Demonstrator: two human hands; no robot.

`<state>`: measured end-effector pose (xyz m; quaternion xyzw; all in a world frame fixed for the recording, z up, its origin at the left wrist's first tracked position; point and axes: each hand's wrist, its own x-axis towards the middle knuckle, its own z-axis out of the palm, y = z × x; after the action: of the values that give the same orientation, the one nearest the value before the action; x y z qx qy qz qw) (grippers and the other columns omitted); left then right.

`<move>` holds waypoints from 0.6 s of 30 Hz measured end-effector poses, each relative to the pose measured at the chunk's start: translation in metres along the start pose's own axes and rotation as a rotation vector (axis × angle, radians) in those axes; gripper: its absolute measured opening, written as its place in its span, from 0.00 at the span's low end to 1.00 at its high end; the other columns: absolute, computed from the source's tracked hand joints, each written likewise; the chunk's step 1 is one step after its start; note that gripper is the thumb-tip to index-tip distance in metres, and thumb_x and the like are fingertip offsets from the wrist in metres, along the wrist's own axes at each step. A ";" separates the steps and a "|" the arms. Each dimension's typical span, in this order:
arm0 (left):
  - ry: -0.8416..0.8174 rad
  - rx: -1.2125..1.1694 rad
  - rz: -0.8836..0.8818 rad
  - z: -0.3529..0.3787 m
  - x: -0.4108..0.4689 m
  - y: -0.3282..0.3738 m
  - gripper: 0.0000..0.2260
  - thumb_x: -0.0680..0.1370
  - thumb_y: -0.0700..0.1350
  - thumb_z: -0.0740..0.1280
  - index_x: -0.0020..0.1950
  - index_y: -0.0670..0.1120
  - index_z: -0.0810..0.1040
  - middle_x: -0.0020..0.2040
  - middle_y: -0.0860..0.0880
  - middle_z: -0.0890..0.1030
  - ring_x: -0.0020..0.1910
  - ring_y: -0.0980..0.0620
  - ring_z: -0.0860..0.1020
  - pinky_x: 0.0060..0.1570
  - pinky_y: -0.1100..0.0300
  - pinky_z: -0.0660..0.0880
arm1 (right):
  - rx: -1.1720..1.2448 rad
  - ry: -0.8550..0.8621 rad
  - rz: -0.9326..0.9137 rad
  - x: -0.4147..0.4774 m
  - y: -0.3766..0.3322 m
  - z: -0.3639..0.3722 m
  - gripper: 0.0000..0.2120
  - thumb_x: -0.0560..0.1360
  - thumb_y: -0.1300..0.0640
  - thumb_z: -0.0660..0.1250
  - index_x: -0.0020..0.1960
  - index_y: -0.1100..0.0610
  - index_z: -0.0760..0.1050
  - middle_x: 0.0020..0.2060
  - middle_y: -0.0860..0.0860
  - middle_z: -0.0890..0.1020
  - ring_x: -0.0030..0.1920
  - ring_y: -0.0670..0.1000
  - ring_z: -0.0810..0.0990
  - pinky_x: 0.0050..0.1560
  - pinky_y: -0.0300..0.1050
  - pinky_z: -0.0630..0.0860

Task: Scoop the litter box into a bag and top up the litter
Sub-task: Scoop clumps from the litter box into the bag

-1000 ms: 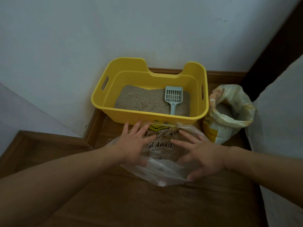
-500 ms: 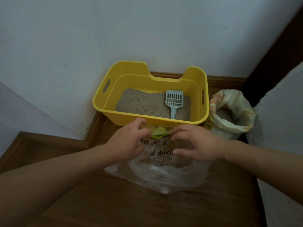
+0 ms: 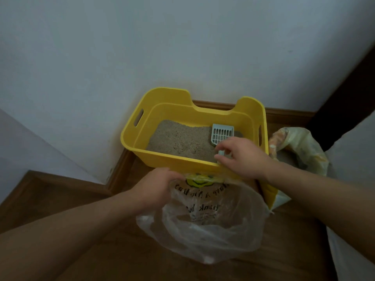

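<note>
A yellow litter box [image 3: 172,159] stands in the corner on the wooden floor, filled with tan litter [image 3: 182,138]. A pale blue slotted scoop [image 3: 222,134] lies in it at the right. My right hand [image 3: 241,156] reaches over the front rim and pinches the scoop's handle. In front of the box sits an open clear plastic bag [image 3: 213,230] with black print and a yellow smiley. My left hand [image 3: 157,186] grips the bag's left rim and holds it open.
An open sack of fresh litter [image 3: 304,151] stands to the right of the box. White walls [image 3: 142,47] close in the corner behind and to the left. A pale surface [image 3: 357,159] rises at the right edge. Wooden floor [image 3: 60,199] stretches left and toward me.
My right hand left the bag's rim and moved up into the box onto the scoop handle. My left hand stayed on the bag, now open wider.
</note>
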<state>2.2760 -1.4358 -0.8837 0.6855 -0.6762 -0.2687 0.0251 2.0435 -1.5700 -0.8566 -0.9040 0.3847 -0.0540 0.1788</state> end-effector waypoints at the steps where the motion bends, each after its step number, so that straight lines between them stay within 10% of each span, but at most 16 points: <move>1: 0.002 -0.031 -0.003 -0.003 0.001 0.001 0.30 0.73 0.31 0.60 0.69 0.57 0.75 0.54 0.51 0.75 0.57 0.48 0.75 0.54 0.54 0.75 | 0.006 -0.012 0.031 0.007 0.002 0.003 0.15 0.78 0.45 0.64 0.58 0.53 0.79 0.51 0.49 0.81 0.50 0.49 0.78 0.53 0.48 0.78; 11: 0.040 -0.354 -0.068 -0.012 0.019 -0.001 0.17 0.75 0.34 0.66 0.61 0.50 0.80 0.48 0.54 0.78 0.42 0.55 0.77 0.40 0.58 0.75 | -0.070 -0.294 0.309 0.068 0.028 0.042 0.13 0.78 0.47 0.68 0.56 0.55 0.79 0.49 0.54 0.81 0.46 0.53 0.78 0.43 0.46 0.73; 18: 0.106 -0.569 -0.045 -0.008 0.023 -0.009 0.14 0.72 0.32 0.71 0.44 0.52 0.82 0.36 0.56 0.81 0.33 0.60 0.76 0.34 0.66 0.74 | -0.117 -0.424 0.325 0.092 0.039 0.058 0.19 0.79 0.47 0.65 0.68 0.53 0.75 0.64 0.55 0.77 0.63 0.56 0.75 0.61 0.49 0.74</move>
<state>2.2861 -1.4599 -0.8882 0.6789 -0.5560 -0.4117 0.2459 2.0951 -1.6449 -0.9283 -0.8302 0.4811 0.1882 0.2093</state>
